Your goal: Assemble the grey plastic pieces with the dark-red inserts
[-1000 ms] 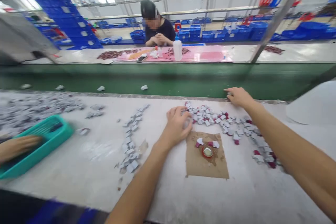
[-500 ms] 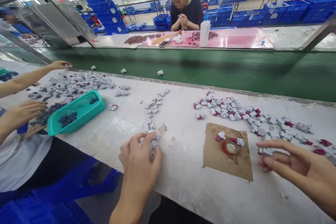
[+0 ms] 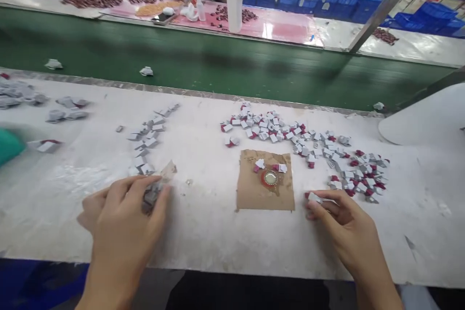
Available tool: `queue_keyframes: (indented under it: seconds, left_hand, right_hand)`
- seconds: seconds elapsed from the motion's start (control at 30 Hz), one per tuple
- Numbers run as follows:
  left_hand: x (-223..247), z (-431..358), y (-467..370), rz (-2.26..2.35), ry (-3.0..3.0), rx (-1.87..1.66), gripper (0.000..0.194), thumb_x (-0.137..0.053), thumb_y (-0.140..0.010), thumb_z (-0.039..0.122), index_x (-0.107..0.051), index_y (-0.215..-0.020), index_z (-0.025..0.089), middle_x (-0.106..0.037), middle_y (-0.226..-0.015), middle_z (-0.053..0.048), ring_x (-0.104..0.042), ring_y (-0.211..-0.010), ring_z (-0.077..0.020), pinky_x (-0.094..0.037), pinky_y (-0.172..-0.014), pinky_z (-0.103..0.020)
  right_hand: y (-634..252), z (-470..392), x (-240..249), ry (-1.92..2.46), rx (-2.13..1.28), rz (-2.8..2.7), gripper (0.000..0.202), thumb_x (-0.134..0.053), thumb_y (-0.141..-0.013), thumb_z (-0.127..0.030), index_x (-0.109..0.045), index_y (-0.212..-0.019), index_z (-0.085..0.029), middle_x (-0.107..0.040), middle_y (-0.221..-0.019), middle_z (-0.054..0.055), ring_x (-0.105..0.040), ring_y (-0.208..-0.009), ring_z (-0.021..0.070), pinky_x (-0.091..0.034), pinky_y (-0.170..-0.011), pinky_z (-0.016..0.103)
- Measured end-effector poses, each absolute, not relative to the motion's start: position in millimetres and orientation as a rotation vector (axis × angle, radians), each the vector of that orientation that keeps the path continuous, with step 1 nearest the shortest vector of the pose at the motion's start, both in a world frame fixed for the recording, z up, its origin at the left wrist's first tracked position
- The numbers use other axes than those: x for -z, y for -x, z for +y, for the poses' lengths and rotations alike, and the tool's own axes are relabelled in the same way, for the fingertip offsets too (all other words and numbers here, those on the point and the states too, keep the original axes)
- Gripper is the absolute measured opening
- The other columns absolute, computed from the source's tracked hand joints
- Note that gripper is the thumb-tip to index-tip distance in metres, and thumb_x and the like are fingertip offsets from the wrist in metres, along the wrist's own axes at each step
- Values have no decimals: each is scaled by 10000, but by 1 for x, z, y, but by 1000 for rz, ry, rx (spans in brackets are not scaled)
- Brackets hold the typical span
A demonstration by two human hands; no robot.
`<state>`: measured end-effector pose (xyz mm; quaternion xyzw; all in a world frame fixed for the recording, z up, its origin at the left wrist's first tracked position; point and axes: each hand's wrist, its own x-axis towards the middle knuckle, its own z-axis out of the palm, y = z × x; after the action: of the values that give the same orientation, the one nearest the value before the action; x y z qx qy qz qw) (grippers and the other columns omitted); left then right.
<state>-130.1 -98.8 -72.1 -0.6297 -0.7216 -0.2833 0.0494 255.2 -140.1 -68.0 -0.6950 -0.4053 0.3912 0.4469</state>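
Note:
My left hand [image 3: 125, 213] is curled around some grey pieces [image 3: 151, 196] at the lower end of a line of small white-grey pieces [image 3: 148, 141]. Between thumb and fingers, my right hand [image 3: 339, 223] pinches a small white-and-red piece [image 3: 314, 198], just right of a brown cardboard square [image 3: 250, 193]. On the cardboard are a round red-rimmed cap [image 3: 269, 178] with pale contents and two small white-and-red pieces. Beyond it spreads a pile of white-and-red pieces [image 3: 272, 126], reaching to the right.
A green belt [image 3: 218, 72] with a few pieces on it runs behind the white table [image 3: 210, 247]. Across it, a person's hands work near a white bottle [image 3: 234, 5]. A teal basket [image 3: 9, 146] is at the left edge, a white rounded object [image 3: 425, 116] at the right.
The view has swung right and down, so the neighbour's arms are out of sight. My right hand still pinches a piece; my left hand stays around pieces at the line's near end.

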Motion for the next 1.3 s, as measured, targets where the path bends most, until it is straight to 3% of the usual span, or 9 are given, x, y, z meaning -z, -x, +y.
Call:
queue_keyframes:
  seconds: [0.1, 0.2, 0.3, 0.43, 0.5, 0.67, 0.9, 1.1, 1.3]
  left_hand:
    - [79, -101, 136, -2161, 1901, 875, 247, -600, -1063, 403, -789, -1100, 249, -807, -1198, -137, -754, -1182, -409, -562, -1198, -699]
    - [91, -100, 151, -2163, 1890, 944, 221, -587, -1036, 384, -786, -1065, 291, -803, -1142, -111, -775, -1097, -391, -600, -1145, -685]
    - [96, -98, 159, -2238, 1950, 963, 159, -685, -965, 429, -763, -1068, 335, -797, -1188, -103, -756, -1247, -448, -596, -1173, -689]
    - [81, -102, 131, -2245, 2051, 1007, 101, -719, -971, 401, -713, -1051, 339, -814, -1272, -73, -710, -1404, -450, -517, -1267, -715]
    - [73, -106, 107, -2235, 2153, 1083, 75, -721, -980, 382, -687, -1025, 332, -837, -1279, -40, -755, -1338, -399, -553, -1236, -675]
    - [72, -114, 51, -2373, 2442, 1574, 90, -756, -957, 295, -668, -974, 302, -872, -1141, -14, -842, -1080, -272, -695, -947, -439]
    - [61, -105, 18, -2541, 2357, 2218, 205, -803, -947, 231, -620, -865, 272, -862, -1083, -56, -828, -1022, -235, -675, -762, -344]
    - [60, -92, 11, -2724, 2327, 2420, 185, -915, -905, 316, -744, -932, 254, -842, -893, -11, -816, -753, -179, -702, -718, -306]
    - [55, -90, 5, -2794, 2311, 2503, 220, -947, -921, 333, -814, -1077, 254, -859, -913, -9, -865, -864, -194, -721, -806, -283]
  right_hand:
    - [-258, -143, 67, 1724, -987, -998, 514, -979, -842, -698, -871, -1088, -259, -918, -947, 107, -913, -846, 331, -789, -795, 456]
    - [-262, -145, 67, 1763, -985, -979, 506, -969, -861, -691, -890, -1096, -251, -927, -978, 118, -907, -816, 336, -789, -771, 483]
    - [-267, -146, 68, 1831, -905, -1021, 489, -960, -869, -693, -912, -1062, -245, -914, -948, 107, -838, -662, 281, -763, -667, 456]
    - [-277, -144, 61, 1862, -778, -1200, 463, -965, -841, -719, -921, -945, -270, -908, -1024, 118, -878, -851, 328, -779, -762, 464]
    - [-279, -141, 54, 1854, -800, -1236, 440, -968, -850, -704, -922, -946, -277, -906, -976, 110, -887, -858, 336, -787, -766, 467]
    - [-255, -123, 37, 1659, -858, -1161, 348, -970, -908, -575, -942, -1123, -303, -892, -885, 47, -860, -692, 284, -793, -687, 478]
    - [-209, -115, 48, 1595, -777, -1205, 204, -872, -1026, -457, -945, -1171, -335, -925, -1056, 51, -899, -885, 290, -796, -878, 490]
    - [-205, -116, 54, 1557, -816, -1173, 172, -883, -1015, -412, -959, -1140, -320, -944, -1134, 56, -926, -1005, 311, -796, -915, 460]
    - [-198, -115, 56, 1515, -851, -1167, 148, -890, -1002, -327, -966, -1128, -345, -950, -1114, 19, -932, -976, 269, -788, -906, 382]
